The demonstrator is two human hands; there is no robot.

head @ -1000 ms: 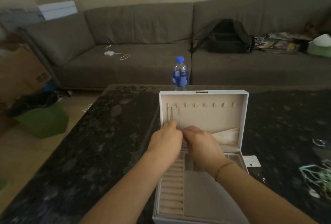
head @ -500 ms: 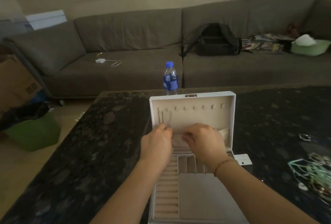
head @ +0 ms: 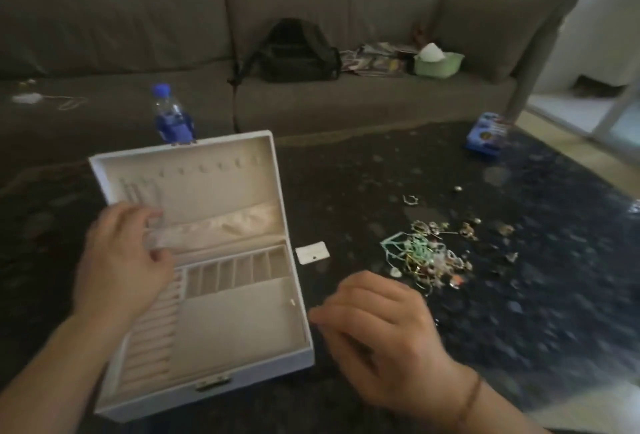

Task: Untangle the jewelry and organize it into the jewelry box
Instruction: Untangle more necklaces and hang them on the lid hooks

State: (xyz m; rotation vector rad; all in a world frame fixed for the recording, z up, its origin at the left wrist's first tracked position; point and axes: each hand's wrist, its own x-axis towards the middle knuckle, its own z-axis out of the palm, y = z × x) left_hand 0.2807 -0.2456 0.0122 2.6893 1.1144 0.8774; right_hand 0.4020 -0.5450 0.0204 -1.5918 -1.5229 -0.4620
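The open white jewelry box (head: 221,315) with soft beige lining sits on the dark speckled table (head: 519,312). The left hand (head: 121,260) pinches something small and blurry over the box. The right hand (head: 377,329) hovers loosely curled, its grip released, near the tangled pile of jewelry (head: 429,253).

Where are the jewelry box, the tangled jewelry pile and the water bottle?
jewelry box (head: 239,369): head view, on its white front wall.
jewelry pile (head: 424,255): head view, on the tangle's middle.
water bottle (head: 172,121): head view, on its blue label.
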